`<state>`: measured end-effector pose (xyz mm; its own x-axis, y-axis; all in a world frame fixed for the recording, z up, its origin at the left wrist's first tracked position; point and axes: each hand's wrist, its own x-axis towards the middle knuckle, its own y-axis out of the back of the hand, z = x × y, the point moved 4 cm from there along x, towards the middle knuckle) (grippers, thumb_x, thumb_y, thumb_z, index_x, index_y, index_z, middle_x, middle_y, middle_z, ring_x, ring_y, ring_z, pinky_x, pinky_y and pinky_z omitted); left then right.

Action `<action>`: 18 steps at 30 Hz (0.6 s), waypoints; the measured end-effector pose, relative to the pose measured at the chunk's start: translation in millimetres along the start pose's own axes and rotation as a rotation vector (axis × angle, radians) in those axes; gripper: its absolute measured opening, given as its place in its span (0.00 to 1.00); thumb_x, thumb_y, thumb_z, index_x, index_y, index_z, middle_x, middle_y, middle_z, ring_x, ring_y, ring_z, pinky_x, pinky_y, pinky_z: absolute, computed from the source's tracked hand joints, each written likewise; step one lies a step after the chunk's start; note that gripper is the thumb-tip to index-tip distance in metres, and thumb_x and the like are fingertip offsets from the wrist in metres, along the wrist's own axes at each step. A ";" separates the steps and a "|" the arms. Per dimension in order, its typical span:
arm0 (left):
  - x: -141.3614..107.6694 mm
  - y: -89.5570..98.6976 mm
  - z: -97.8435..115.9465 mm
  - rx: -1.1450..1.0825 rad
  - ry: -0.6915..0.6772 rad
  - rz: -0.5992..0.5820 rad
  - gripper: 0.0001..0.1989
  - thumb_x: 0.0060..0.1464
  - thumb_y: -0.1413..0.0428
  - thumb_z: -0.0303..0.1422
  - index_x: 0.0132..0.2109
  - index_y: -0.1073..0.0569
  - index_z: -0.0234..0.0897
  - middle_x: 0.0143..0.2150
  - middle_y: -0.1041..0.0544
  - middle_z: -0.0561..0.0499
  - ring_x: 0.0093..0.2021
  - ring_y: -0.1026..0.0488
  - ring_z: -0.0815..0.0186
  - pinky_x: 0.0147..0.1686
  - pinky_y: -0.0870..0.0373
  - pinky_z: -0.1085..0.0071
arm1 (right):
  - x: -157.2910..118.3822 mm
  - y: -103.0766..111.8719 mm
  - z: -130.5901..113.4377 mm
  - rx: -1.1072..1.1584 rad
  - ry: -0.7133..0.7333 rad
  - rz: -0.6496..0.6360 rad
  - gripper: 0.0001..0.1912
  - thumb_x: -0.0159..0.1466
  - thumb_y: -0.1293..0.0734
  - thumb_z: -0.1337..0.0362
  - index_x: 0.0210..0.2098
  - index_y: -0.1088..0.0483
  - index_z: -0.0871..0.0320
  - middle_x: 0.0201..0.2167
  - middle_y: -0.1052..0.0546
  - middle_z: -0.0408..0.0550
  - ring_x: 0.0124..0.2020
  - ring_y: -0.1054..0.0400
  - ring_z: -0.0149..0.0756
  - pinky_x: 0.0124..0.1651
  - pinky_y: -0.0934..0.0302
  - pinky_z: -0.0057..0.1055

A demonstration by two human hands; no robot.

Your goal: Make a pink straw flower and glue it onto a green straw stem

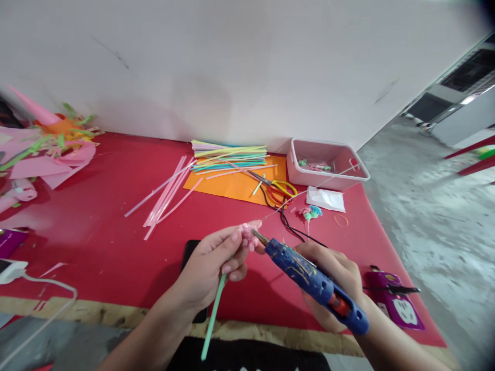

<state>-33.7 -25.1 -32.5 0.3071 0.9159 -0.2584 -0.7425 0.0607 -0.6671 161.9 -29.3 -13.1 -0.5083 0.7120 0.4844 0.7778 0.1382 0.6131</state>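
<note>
Between the thumb and fingers of my left hand (216, 257) is a small pink yarn-like flower (248, 236). A thin green stick (214, 317) passes through the same hand and hangs down past the table's front edge; whether it joins the flower is hidden by my fingers. My right hand (332, 273) is wrapped round a worn blue hot glue gun (299, 270). Its metal nozzle (260, 236) points left and is right at the flower. A fine thread (309, 191) runs from near the flower up toward the pink bin. Partly under my left arm lies a black phone (190, 251).
On the red table (116, 247) are pink strips (170, 193), a pile of coloured sticks (230, 154) on orange paper (232, 191), scissors (276, 188), a pink bin (328, 178), a blue-green yarn piece (311, 212) and a purple power strip (394, 299). Paper scraps (46, 154) lie left.
</note>
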 end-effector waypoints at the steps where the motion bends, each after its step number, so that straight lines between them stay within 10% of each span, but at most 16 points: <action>1: -0.1 -0.4 0.0 -0.011 0.015 0.002 0.11 0.58 0.40 0.37 0.33 0.19 0.33 0.30 0.25 0.51 0.18 0.52 0.82 0.18 0.46 0.82 | -0.7 -0.7 0.8 0.000 0.009 -0.011 0.15 0.53 0.37 0.65 0.41 0.35 0.58 0.27 0.30 0.43 0.23 0.36 0.29 0.25 0.39 0.27; 18: 4.5 1.4 -5.3 -0.132 0.164 0.057 0.14 0.56 0.39 0.36 0.46 0.21 0.31 0.24 0.35 0.58 0.18 0.57 0.81 0.16 0.52 0.83 | -1.9 -6.3 7.4 -0.033 -0.004 -0.067 0.13 0.56 0.37 0.63 0.41 0.37 0.56 0.26 0.30 0.43 0.22 0.37 0.30 0.24 0.41 0.28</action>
<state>-30.2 -23.0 -38.3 0.3677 0.8389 -0.4012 -0.6801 -0.0516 -0.7313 160.7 -26.4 -22.5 -0.5571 0.7047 0.4393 0.7295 0.1625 0.6643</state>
